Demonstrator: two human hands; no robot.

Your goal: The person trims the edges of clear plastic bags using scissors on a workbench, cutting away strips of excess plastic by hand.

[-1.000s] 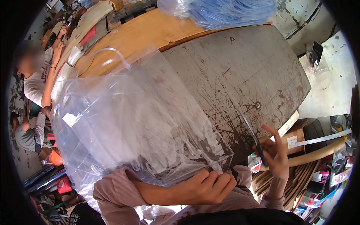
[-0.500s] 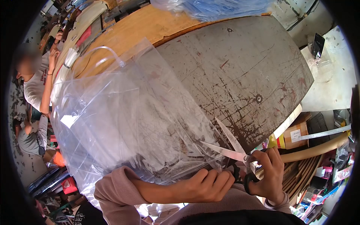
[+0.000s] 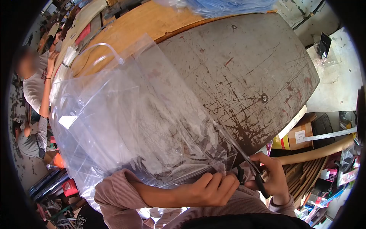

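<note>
A large clear plastic bag [image 3: 114,114] with a looped tube handle [image 3: 110,47] lies over the left part of the scarred grey board. At its near corner, my left hand [image 3: 209,191] is closed on the plastic, fingers curled. My right hand [image 3: 273,177] grips black-handled scissors [image 3: 249,162] just to the right. The blades look almost together and point up and left, along the bag's right edge; whether plastic lies between them cannot be made out. A white label or bright patch [image 3: 68,122] shows on the bag's left side.
The grey board [image 3: 244,61] adjoins a wooden tabletop [image 3: 133,24] with bluish plastic sheets [image 3: 225,7] on it. A phone [image 3: 324,45] stands at right. Below it are a cardboard box [image 3: 299,135] and a tan roll [image 3: 316,152]. Other people [image 3: 36,89] are at far left.
The scissors have gone from wide apart to nearly closed and turned edge-on, their blades now at the bag's right edge. My left hand has stayed in place on the plastic.
</note>
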